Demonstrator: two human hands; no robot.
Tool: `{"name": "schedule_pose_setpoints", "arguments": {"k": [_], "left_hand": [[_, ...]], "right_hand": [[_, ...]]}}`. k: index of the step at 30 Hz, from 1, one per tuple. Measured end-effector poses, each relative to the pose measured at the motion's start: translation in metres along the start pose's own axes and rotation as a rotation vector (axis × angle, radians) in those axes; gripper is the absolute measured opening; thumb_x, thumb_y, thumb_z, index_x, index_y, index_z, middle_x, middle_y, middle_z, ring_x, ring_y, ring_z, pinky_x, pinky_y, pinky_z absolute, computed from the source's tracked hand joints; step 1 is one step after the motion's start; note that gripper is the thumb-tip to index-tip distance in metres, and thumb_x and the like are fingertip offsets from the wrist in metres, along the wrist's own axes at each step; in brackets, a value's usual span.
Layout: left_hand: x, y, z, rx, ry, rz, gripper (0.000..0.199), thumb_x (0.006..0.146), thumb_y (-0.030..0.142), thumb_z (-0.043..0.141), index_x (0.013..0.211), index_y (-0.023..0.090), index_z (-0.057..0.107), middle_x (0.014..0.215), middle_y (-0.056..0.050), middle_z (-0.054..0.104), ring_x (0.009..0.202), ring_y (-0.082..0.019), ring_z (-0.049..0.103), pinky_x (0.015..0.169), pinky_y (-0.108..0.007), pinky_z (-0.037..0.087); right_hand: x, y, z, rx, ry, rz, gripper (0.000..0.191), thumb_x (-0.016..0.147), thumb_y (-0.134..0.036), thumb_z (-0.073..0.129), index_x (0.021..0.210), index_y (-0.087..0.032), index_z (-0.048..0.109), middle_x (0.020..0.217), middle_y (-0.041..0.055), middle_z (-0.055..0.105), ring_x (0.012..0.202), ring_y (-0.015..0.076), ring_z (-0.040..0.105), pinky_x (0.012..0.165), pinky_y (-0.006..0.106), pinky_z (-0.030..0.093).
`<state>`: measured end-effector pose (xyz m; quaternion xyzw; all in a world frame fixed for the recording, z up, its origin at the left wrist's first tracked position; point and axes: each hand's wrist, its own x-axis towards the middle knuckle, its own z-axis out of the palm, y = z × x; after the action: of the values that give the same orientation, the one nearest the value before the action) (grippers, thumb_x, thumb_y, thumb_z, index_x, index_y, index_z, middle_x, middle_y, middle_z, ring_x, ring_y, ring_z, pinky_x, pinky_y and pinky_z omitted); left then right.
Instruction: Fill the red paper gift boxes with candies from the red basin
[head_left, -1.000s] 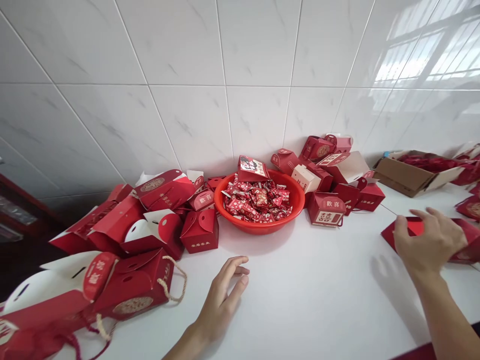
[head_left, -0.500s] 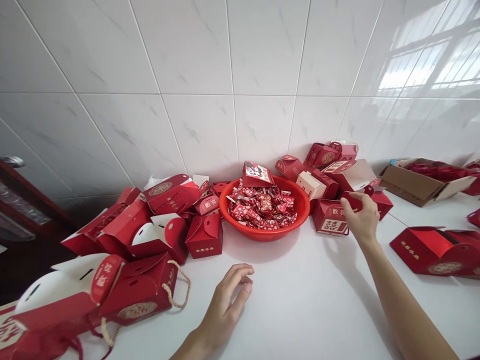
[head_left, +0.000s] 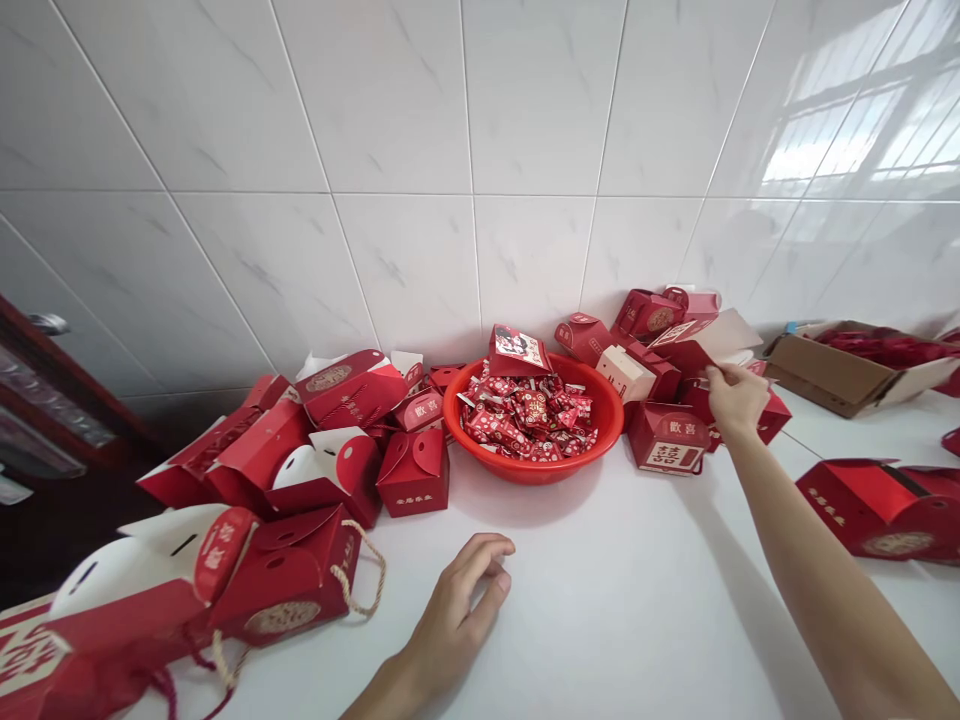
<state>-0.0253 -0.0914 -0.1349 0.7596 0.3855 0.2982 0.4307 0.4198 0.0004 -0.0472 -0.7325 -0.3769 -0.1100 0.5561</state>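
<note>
My left hand (head_left: pixel 461 610) rests near the white table with loosely curved fingers, thumb apart, and holds nothing. Over at the right-hand pile, my right hand (head_left: pixel 739 395) pinches a dark red panel (head_left: pixel 688 358) of a red candy box between thumb and fingers; the rest of that box is partly hidden. Just in front of it stands a small closed red box (head_left: pixel 667 440) with a white label and gold characters. Between the piles is a red plastic basin (head_left: pixel 534 472) full of red-wrapped candies (head_left: pixel 525 418), with a small red box (head_left: pixel 517 350) lying on top of them.
Several red gift boxes (head_left: pixel 292 575), some with open white-lined flaps and rope handles, crowd the left side. On the right lie a red box (head_left: pixel 885 510) and an open brown carton (head_left: pixel 825 370) with red contents. A tiled wall (head_left: pixel 405 120) rises behind.
My right hand has moved back past the small labelled box, and its fingers have closed on a dark red panel, which now stands raised. My left hand has barely moved.
</note>
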Motion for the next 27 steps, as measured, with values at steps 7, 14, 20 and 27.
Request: {"name": "schedule_pose_setpoints", "arguments": {"k": [7, 14, 20, 27], "left_hand": [[-0.002, 0.002, -0.001, 0.009, 0.016, 0.022, 0.028, 0.101, 0.037, 0.05, 0.12, 0.026, 0.068, 0.12, -0.009, 0.066, 0.1, -0.022, 0.066, 0.093, -0.035, 0.054], [0.0, 0.01, -0.002, -0.085, 0.118, 0.001, 0.026, 0.097, 0.04, 0.055, 0.109, 0.024, 0.071, 0.118, -0.011, 0.069, 0.096, -0.023, 0.068, 0.091, -0.037, 0.057], [0.005, 0.015, -0.015, -0.257, 0.274, -0.102, 0.029, 0.095, 0.044, 0.056, 0.106, 0.021, 0.07, 0.108, -0.009, 0.07, 0.094, -0.023, 0.069, 0.088, -0.036, 0.055], [0.01, 0.01, -0.041, -0.51, 0.442, 0.001, 0.039, 0.092, 0.048, 0.054, 0.106, 0.015, 0.069, 0.109, -0.012, 0.071, 0.103, -0.027, 0.066, 0.095, -0.038, 0.05]], "right_hand": [[-0.006, -0.055, -0.047, 0.318, 0.075, -0.086, 0.021, 0.086, -0.037, 0.055, 0.096, -0.022, 0.066, 0.112, 0.0145, 0.076, 0.106, 0.0369, 0.069, 0.091, 0.051, 0.054], [-0.048, -0.121, -0.09, 0.501, 0.098, -0.141, 0.011, 0.071, -0.032, 0.054, 0.077, -0.026, 0.06, 0.082, 0.0103, 0.069, 0.079, 0.0323, 0.069, 0.078, 0.055, 0.054], [-0.091, -0.131, -0.085, 0.575, -0.657, -0.129, 0.018, 0.072, -0.045, 0.064, 0.069, -0.027, 0.067, 0.071, 0.0079, 0.069, 0.05, 0.0212, 0.054, 0.045, 0.036, 0.039], [-0.146, -0.123, -0.033, 0.591, -1.315, -0.467, 0.018, 0.083, -0.035, 0.064, 0.087, -0.021, 0.075, 0.087, 0.0063, 0.077, 0.08, 0.0234, 0.07, 0.073, 0.032, 0.054]]}}
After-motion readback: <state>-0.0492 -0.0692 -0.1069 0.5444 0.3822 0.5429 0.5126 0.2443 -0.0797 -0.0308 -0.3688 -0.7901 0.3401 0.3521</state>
